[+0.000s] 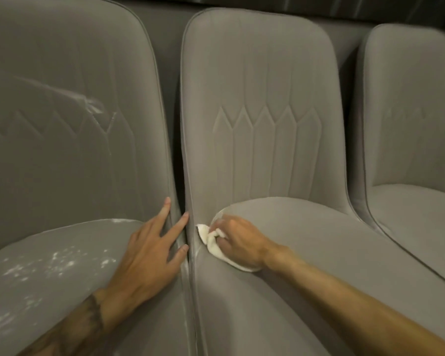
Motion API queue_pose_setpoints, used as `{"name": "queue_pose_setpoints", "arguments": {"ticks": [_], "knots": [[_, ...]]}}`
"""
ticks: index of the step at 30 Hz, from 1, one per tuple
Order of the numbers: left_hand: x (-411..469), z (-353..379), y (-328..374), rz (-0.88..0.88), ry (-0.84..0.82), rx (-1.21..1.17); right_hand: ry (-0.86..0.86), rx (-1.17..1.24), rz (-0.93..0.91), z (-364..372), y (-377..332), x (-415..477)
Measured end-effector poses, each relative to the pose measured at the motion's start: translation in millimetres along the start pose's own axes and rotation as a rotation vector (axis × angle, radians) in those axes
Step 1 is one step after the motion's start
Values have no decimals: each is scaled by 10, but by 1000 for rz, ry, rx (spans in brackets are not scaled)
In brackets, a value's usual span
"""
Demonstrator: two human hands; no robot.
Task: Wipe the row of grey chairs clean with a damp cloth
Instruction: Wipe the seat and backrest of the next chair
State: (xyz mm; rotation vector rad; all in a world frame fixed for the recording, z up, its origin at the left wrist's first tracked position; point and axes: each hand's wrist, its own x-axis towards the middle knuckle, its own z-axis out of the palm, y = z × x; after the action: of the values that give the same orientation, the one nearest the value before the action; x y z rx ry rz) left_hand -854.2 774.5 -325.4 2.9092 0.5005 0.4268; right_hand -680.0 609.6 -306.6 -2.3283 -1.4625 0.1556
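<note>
Three grey upholstered chairs stand side by side: the left chair (70, 119), the middle chair (265, 104) and the right chair (409, 124). My right hand (238, 241) grips a bunched white cloth (212, 242) and presses it into the left rear corner of the middle chair's seat, where seat meets backrest. My left hand (152, 250) lies with spread, straight fingers on the right edge of the left chair, fingertips at the narrow gap between the two chairs. White specks (54, 263) dot the left chair's seat, and a pale streak (93, 106) marks its backrest.
A dark gap (179, 176) runs between the left and middle chairs. A grey wall panel (170, 47) rises behind the backrests. The right chair's seat (416, 217) lies at the right edge of view.
</note>
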Motion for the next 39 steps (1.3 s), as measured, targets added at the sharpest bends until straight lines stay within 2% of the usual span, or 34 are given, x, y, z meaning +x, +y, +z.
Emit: {"name": "queue_pose_setpoints", "arguments": {"ticks": [3, 5, 13, 17, 20, 23, 25, 28, 31, 34, 37, 39], "knots": [[-20, -73, -49, 32, -18, 53, 161, -18, 189, -92, 64, 124], [-83, -124, -63, 56, -36, 71, 209, -53, 320, -103, 51, 218], [-474, -189, -181, 72, -79, 39, 276, -119, 178, 321, -593, -263], [-608, -220, -318, 82, -81, 42, 157, -46, 83, 202, -630, -521], [-718, -269, -420, 78, -64, 15, 230, -34, 309, 173, -606, -370], [-834, -327, -563, 63, -44, 17, 276, -184, 458, 395, -891, -271], [-894, -364, -664, 62, -41, 15, 294, -282, 406, 600, -1198, -341], [-953, -421, -772, 67, -41, -9, 289, -183, 272, 790, -1548, -463], [-1017, -468, -826, 82, -45, -43, 306, -83, 346, 669, -1565, -342], [-1077, -494, -942, 41, -74, -40, 308, -88, 428, 609, -1530, -187], [-1132, -512, -1095, -27, -92, -38, 239, -87, 317, 748, -1654, -80], [-1177, -531, -1177, -56, -88, -35, 252, -37, 263, 739, -1644, -6]]}}
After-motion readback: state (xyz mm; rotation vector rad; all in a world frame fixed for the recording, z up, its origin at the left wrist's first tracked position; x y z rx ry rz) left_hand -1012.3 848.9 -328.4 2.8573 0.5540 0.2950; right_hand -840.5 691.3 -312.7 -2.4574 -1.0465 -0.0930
